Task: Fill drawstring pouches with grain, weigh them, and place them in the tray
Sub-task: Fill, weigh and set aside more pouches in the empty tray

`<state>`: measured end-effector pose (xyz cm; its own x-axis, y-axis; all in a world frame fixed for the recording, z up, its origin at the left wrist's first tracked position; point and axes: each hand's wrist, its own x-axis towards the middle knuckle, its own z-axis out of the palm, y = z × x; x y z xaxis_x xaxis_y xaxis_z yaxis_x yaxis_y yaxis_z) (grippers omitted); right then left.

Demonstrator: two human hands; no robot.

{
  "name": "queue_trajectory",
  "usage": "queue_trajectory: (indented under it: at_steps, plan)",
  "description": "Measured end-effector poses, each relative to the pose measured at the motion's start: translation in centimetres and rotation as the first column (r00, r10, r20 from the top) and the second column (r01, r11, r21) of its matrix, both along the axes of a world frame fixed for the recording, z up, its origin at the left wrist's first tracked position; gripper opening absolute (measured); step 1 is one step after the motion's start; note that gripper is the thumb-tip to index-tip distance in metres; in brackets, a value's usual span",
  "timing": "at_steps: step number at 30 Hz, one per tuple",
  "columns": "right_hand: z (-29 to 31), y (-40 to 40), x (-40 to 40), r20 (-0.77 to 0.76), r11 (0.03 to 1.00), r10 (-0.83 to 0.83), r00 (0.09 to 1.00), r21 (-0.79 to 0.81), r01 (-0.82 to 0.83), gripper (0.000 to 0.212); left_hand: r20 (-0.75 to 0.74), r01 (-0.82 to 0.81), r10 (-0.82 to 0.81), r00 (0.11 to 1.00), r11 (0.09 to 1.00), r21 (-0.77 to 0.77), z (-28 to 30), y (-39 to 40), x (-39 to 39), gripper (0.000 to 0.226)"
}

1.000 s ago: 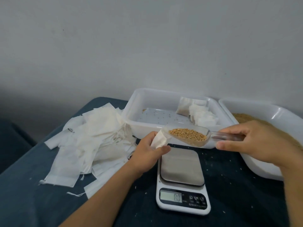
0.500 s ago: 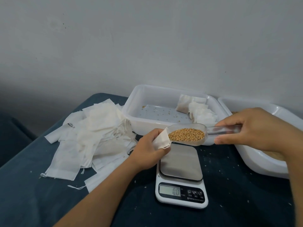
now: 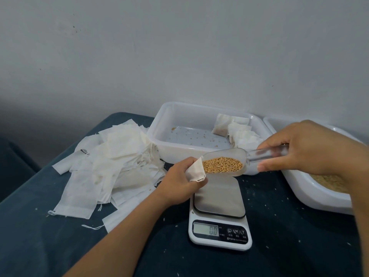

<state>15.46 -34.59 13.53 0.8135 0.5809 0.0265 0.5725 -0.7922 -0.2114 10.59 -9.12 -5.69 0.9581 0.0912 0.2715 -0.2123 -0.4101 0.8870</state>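
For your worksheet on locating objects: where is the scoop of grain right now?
In the head view, centre-right: the scoop is in the right hand, above the scale, at the pouch.

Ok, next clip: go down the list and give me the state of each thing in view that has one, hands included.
Left hand: grips an empty pouch.
Pouch: held up, scoop tip at its mouth.
Right hand: holds the scoop handle.
Scoop: loaded with grain, nearly level.
Scale: on, reads 0.0, platform bare.
Tray: filled pouches at its right end.
Grain tub: holds grain.
Pouch pile: empty, flat.
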Motion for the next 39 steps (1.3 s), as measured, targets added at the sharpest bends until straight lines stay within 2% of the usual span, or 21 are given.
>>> queue_trajectory:
  at_steps: [24, 35, 39]
  plan:
    - [0.5, 0.5, -1.1, 0.059, 0.995, -0.041, 0.997, -0.088, 0.046, 0.028, 0.017, 0.036, -0.036, 0.999, 0.999, -0.032, 0.2, -0.2, -0.2, 0.02]
    - [0.2, 0.0, -0.7, 0.058, 0.999, -0.034, 0.998, -0.037, 0.036, 0.029, 0.048, 0.045, -0.042, 0.998, 0.997, -0.065, 0.3, -0.3, -0.3, 0.017]
    - [-0.3, -0.3, -0.3, 0.048, 0.999, -0.033, 0.998, -0.029, 0.034, 0.036, 0.044, 0.039, -0.035, 0.998, 0.996, -0.083, 0.4, -0.2, -0.2, 0.016]
